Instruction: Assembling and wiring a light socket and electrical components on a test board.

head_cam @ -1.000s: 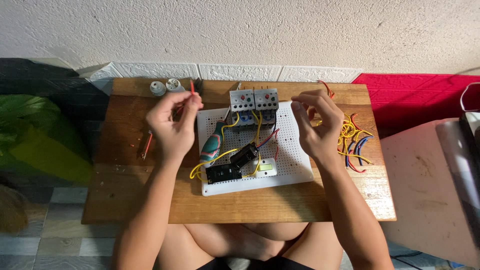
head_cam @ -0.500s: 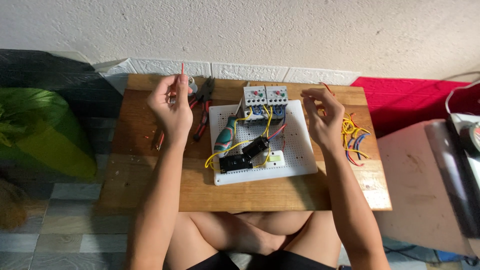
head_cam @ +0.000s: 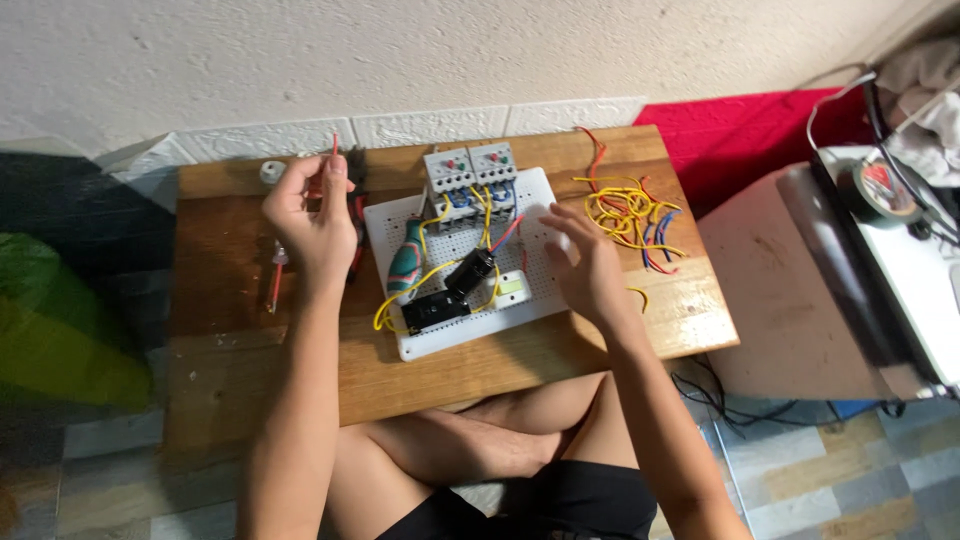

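now left hand point(head_cam: 312, 222) pinches red wire point(head_cam: 334, 146) upright; right hand point(head_cam: 588, 268) spread over pegboard point(head_cam: 545, 200).

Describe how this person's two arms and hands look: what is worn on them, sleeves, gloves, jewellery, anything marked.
Both arms are bare from the hands up to where they leave the frame: no sleeves show. The left hand and the right hand wear no gloves. No rings, watch or wristband can be made out, and no markings show at this sharpness. Fingers are slender, with short nails.

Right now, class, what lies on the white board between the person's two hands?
In the head view, between the left hand and right hand lie a green-handled screwdriver, two grey contactors, black components and yellow wiring.
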